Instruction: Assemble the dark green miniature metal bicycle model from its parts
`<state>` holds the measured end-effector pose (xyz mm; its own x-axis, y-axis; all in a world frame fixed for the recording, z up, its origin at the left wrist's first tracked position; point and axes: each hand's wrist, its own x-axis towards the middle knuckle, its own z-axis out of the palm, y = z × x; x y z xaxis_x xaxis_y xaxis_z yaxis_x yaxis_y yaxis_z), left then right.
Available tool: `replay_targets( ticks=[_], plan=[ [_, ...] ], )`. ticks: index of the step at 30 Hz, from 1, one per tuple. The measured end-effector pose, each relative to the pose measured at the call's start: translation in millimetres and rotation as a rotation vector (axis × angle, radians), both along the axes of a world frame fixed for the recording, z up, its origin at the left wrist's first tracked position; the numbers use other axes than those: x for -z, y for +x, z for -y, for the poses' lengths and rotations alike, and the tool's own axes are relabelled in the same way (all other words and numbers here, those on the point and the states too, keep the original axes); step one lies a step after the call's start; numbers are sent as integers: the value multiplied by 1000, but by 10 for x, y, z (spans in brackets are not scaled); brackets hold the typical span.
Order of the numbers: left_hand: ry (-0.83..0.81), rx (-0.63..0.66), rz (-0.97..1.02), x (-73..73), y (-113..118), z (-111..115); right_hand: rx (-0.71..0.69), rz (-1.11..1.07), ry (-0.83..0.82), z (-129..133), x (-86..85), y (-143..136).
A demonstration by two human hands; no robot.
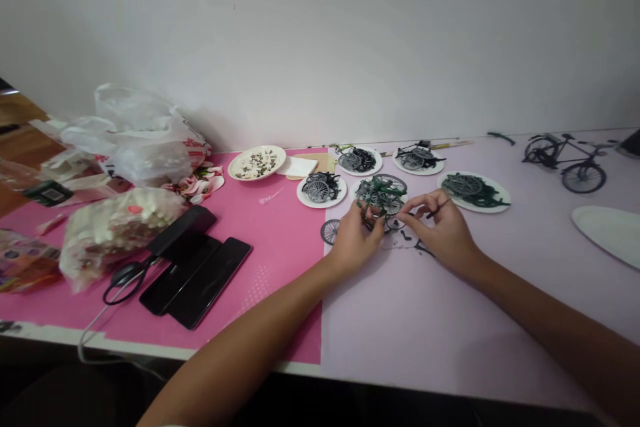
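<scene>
My left hand point(356, 240) is closed, its fingers curled round a partly hidden model bicycle piece. A small spoked wheel point(329, 232) shows just left of this hand; I cannot tell whether it joins the held piece. My right hand point(441, 225) pinches a small dark part beside the left fingertips. Right behind both hands, a white plate bears green model parts point(381, 192) and grey spoked wheels. A few small black pieces point(406, 236) lie on the table below the fingers.
Plates of model parts stand behind: one at left point(322, 204), two at the back, one at right point(493, 209). An assembled model bicycle point(567, 157) stands far right. A black phone point(210, 283), plastic bags point(145, 140) and a bowl of bits point(235, 172) occupy the pink left side.
</scene>
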<state>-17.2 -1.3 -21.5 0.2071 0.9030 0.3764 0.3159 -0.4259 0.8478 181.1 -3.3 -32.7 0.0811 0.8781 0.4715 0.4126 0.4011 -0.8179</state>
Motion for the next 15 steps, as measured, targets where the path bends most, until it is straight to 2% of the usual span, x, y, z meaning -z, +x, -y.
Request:
replay_targets(
  ticks=[9, 15],
  plan=[
    [-31, 55, 60, 56, 1, -32, -3, 11, -17, 37, -53, -24],
    [29, 46, -25, 49, -15, -29, -14, -42, -10, 37, -35, -33]
  ],
)
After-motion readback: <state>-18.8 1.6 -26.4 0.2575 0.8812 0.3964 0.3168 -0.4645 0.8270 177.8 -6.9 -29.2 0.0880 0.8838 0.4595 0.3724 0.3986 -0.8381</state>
